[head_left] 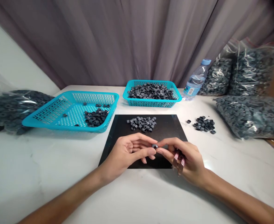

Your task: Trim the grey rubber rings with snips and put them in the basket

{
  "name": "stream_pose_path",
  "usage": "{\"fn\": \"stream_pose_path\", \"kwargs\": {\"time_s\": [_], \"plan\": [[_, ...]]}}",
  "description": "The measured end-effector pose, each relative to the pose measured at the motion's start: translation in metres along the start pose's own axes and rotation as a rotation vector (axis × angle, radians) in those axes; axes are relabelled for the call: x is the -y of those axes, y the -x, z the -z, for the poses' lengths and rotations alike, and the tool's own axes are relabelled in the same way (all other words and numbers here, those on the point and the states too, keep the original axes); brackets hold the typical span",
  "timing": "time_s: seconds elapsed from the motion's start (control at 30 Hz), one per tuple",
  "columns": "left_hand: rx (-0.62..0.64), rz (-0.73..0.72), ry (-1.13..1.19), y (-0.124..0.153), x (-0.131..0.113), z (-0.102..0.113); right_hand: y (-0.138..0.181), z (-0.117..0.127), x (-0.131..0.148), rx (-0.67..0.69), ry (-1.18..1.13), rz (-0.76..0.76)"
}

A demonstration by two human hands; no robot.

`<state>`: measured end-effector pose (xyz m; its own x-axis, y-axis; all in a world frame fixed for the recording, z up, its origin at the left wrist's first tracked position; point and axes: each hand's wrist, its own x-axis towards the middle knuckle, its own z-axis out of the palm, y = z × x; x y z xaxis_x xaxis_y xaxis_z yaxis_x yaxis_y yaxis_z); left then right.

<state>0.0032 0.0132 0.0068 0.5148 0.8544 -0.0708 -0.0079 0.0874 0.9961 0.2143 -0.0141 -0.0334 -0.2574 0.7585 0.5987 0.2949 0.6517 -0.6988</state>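
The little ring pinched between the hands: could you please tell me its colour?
The ring is dark grey; the head view shows it best.

Body only: two human arms, bare. Left grip and right grip are slim with long, thin fingers. Left forearm and right forearm are slender and uncovered right out to the frame edge, so no sleeve fabric shows. Wrists and knuckles look plain where visible. Nails look short and natural, but they're too small and soft in this view to be sure.
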Motion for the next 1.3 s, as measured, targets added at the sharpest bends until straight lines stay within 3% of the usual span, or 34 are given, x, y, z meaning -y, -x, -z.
{"fn": "stream_pose_path", "kwargs": {"time_s": [0.37, 0.7, 1.1, 1.3], "plan": [[-0.097, -0.097, -0.211, 0.004, -0.002, 0.001, -0.003, 0.010, -0.001, -0.149, 0.176, -0.109], [-0.161, -0.230, -0.288, 0.004, -0.002, 0.004, -0.007, 0.014, -0.005, -0.115, 0.380, 0.207], [-0.219, -0.245, -0.280, 0.004, -0.001, 0.006, -0.010, 0.015, -0.001, -0.180, 0.543, 0.364], [-0.238, -0.238, -0.271, 0.003, -0.002, 0.006, -0.010, 0.015, -0.001, -0.150, 0.600, 0.346]]}}
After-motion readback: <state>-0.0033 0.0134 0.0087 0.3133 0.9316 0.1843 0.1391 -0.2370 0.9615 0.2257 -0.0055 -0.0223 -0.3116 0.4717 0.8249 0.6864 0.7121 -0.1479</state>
